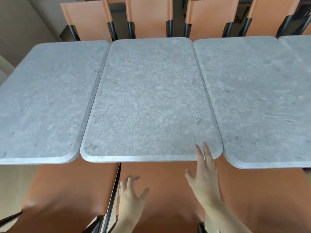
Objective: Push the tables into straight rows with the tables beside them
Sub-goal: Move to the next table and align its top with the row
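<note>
Three grey stone-look tables stand side by side: a left table (43, 101), a middle table (148, 98) and a right table (257, 98). The middle table's near edge lies slightly farther from me than those of its neighbours. My right hand (204, 170) is open, its straight fingertips over the middle table's near right corner. My left hand (132, 194) is open with spread fingers, below the table edge, over an orange chair seat. Neither hand holds anything.
Orange chairs with black frames line the far side, such as one (149, 17) behind the middle table. Two orange chair seats (70, 190) sit under the near edges. A fourth table's corner (299, 44) shows at far right. A beige wall (20, 27) is at left.
</note>
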